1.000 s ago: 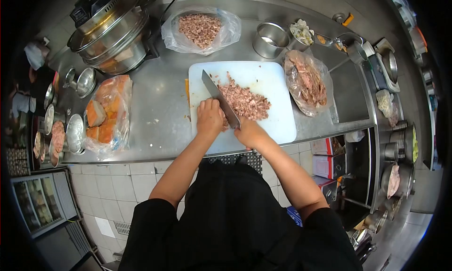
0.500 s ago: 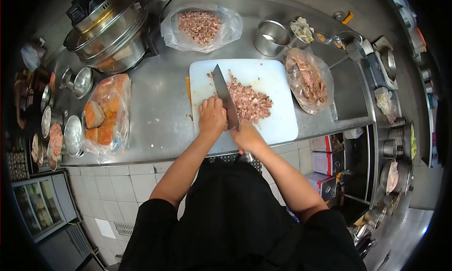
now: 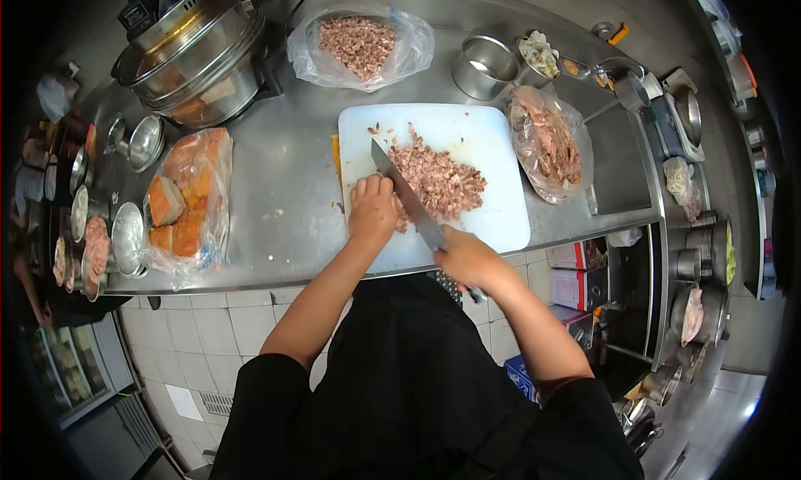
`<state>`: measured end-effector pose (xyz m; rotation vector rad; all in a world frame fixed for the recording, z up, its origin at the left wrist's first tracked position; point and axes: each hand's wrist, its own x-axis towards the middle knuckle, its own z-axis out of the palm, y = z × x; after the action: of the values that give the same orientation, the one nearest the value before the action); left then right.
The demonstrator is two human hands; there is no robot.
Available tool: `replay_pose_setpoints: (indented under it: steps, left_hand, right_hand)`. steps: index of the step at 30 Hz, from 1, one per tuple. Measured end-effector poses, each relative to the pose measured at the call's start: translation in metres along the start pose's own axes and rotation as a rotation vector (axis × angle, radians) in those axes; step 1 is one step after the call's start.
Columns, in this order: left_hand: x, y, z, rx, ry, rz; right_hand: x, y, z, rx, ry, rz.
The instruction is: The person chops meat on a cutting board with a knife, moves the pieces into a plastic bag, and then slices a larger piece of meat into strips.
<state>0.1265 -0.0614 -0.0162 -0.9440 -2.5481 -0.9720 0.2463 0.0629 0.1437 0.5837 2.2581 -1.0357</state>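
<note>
Chopped meat lies on the white cutting board. Near right, the right hand clamps the knife by its handle; left of the blade, the left hand bunches its fingers, their hold hidden. Far off, a bag holds diced meat.

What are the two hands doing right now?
Left hand: fingers bent beside the knife; can't tell what's under them.
Right hand: closed, holding the knife.

Black clothing; 2 short, loose black sleeves.
</note>
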Motion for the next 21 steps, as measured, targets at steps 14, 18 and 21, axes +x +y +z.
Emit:
replay_pose_setpoints:
  steps: [14, 18, 21]
  left_hand:
    - [-0.006, 0.001, -0.008, 0.029, 0.026, -0.068]
    - [-0.005, -0.001, -0.008, 0.036, -0.033, -0.046]
    - [-0.003, -0.003, -0.006, 0.032, -0.044, -0.033]
  right_hand:
    - [-0.022, 0.001, -0.009, -0.145, -0.026, -0.001]
    - [0.008, 0.003, 0.019, 0.061, -0.019, 0.037]
    - [0.046, 0.010, 0.032, 0.065, 0.082, -0.066]
